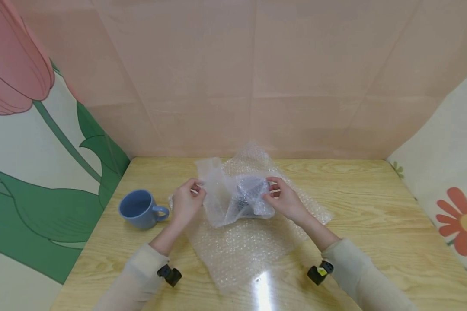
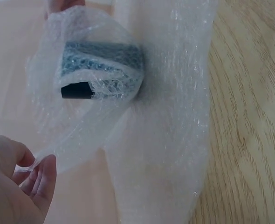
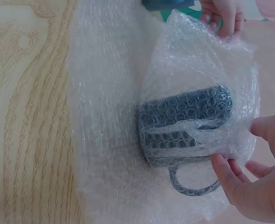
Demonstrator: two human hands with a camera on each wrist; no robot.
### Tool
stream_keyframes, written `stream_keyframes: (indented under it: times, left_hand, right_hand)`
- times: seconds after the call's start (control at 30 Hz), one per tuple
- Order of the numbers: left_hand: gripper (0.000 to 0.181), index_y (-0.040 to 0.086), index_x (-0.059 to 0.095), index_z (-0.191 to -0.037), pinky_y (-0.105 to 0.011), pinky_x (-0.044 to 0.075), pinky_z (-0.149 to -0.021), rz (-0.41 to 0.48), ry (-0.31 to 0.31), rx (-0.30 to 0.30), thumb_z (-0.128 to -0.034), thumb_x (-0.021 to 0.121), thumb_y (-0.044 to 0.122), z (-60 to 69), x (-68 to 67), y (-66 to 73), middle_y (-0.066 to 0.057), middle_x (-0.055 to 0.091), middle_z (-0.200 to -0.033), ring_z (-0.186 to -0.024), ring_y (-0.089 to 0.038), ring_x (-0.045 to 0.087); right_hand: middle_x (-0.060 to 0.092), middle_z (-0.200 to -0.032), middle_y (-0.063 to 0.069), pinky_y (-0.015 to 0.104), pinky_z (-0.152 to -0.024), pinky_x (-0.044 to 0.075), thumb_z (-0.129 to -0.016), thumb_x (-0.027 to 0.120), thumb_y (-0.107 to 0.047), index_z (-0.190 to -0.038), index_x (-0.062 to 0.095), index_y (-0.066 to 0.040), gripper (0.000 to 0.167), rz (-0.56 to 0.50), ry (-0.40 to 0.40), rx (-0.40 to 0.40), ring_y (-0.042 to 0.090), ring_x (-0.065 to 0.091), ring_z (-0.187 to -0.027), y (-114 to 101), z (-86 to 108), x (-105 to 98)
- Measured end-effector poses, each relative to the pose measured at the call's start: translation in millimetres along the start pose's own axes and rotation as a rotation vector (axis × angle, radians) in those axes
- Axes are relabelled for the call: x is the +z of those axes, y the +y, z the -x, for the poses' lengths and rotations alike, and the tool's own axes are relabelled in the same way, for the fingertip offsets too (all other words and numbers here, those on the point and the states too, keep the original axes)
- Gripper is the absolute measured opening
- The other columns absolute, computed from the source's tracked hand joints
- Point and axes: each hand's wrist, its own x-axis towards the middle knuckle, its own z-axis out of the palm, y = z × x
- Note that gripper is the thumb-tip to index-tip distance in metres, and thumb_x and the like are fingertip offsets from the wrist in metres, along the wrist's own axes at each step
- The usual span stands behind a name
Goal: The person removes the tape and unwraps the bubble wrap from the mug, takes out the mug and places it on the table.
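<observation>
A dark blue-grey mug (image 1: 249,194) lies at the middle of the table, partly wrapped in bubble wrap (image 1: 249,255). In the right wrist view its curved handle (image 3: 193,190) shows through the plastic. To the left of this mug, my left hand (image 1: 187,202) pinches the edge of a lifted flap (image 2: 88,144) between thumb and fingers. My right hand (image 1: 287,199) holds the wrap at the mug's right side, thumb and fingertips on the plastic. Clear layers blur the mug's outline.
A second blue mug (image 1: 137,209) stands upright at the table's left, its handle pointing right, close to my left hand. The wrap spreads across the wooden table (image 1: 373,203). A plain pinkish backdrop (image 1: 253,77) rises behind the far edge.
</observation>
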Motion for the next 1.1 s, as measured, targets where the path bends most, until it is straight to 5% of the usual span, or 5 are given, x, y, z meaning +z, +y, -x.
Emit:
stream_keyframes:
  times: [0.5, 0.8, 1.1]
  left_hand:
    - [0.019, 0.007, 0.065, -0.094, -0.024, 0.048, -0.046, -0.008, 0.03, -0.163, -0.076, 0.06, 0.007, -0.4, -5.8, -17.9, -0.007, 0.066, -0.074, -0.052, -0.013, 0.06]
    - [0.025, 0.005, 0.054, -0.098, -0.031, 0.051, -0.056, -0.073, 0.036, -0.238, -0.0747, 0.062, 0.009, 1.1, -7.5, -27.1, -0.01, 0.068, -0.079, -0.059, -0.019, 0.064]
    - [0.021, 0.006, 0.055, -0.091, -0.042, 0.049, -0.064, -0.155, 0.036, -0.236, -0.0726, 0.064, 0.011, 3.9, -7.1, -39.4, -0.01, 0.069, -0.079, -0.071, -0.028, 0.064]
  right_hand:
    - [0.057, -0.107, 0.019, 0.032, -0.073, 0.053, -0.084, 0.065, -0.014, -0.13, 0.043, -0.005, 0.052, -0.024, -0.009, 0.012, 0.032, 0.059, -0.095, -3, 1.8, 1]
    - [0.057, -0.107, 0.019, 0.032, -0.073, 0.053, -0.084, 0.065, -0.014, -0.13, 0.043, -0.005, 0.051, -0.013, -0.002, 0.011, 0.03, 0.06, -0.094, -3, 1.3, 2]
    - [0.056, -0.107, 0.019, 0.032, -0.072, 0.053, -0.085, 0.065, -0.016, -0.13, 0.042, -0.005, 0.051, -0.015, -0.007, 0.019, 0.03, 0.06, -0.095, -2, 1.0, 2]
